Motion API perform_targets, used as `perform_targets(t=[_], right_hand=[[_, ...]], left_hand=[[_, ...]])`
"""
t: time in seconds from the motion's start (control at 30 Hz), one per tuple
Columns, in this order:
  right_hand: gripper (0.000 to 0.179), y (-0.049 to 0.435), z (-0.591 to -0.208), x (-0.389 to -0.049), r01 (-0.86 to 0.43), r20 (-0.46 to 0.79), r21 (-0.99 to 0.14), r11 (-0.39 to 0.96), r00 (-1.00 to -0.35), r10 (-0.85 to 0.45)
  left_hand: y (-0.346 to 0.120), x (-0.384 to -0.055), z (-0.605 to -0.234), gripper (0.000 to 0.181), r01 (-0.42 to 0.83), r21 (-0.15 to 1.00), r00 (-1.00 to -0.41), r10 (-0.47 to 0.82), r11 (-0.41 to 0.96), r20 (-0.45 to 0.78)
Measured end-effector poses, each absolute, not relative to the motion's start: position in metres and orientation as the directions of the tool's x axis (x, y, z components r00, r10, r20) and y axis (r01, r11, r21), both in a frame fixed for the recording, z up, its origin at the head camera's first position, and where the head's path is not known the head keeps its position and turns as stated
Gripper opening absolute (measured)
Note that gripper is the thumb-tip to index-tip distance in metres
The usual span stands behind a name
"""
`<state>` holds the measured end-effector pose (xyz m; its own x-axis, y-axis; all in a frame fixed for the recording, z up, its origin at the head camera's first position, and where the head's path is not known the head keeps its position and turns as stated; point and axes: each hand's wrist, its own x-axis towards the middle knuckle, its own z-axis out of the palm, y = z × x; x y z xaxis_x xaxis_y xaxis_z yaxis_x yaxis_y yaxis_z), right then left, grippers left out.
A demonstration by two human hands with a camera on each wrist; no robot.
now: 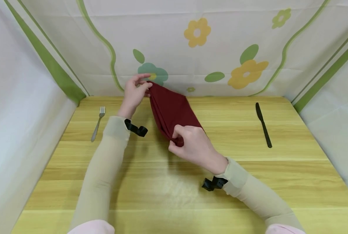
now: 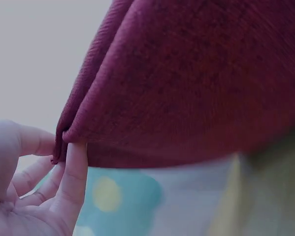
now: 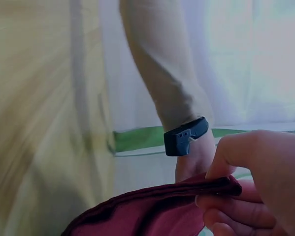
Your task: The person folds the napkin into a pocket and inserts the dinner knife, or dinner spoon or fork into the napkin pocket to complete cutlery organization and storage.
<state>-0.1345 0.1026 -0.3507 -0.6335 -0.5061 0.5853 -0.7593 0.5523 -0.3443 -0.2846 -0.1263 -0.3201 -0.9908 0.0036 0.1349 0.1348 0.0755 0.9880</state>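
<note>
A dark red cloth napkin (image 1: 174, 107), folded in layers, is stretched between both hands above the wooden table. My left hand (image 1: 135, 92) pinches its far left corner; in the left wrist view the thumb and fingers (image 2: 74, 172) close on the folded edge of the napkin (image 2: 186, 83). Nearer to me, my right hand (image 1: 195, 144) pinches the opposite corner. The right wrist view shows the right thumb and fingers (image 3: 236, 206) gripping the stacked edges of the napkin (image 3: 152, 211). Part of the cloth's right side is hidden behind the right hand.
On the wooden table (image 1: 162, 201), a fork (image 1: 98, 123) lies at the left and a black knife (image 1: 263, 125) at the right. A white curtain (image 1: 174, 39) with printed flowers hangs behind the far edge. White cloth walls stand on both sides.
</note>
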Motion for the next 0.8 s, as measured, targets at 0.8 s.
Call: perform_targets(t=[0.8], right_hand=[[0.013, 0.089, -0.334, -0.141, -0.443, 0.338, -0.892, 0.093, -0.788, -0.515]], left_hand=[[-0.15, -0.211, -0.224, 0.011, 0.306, 0.94, -0.909, -0.245, 0.153, 0.336]])
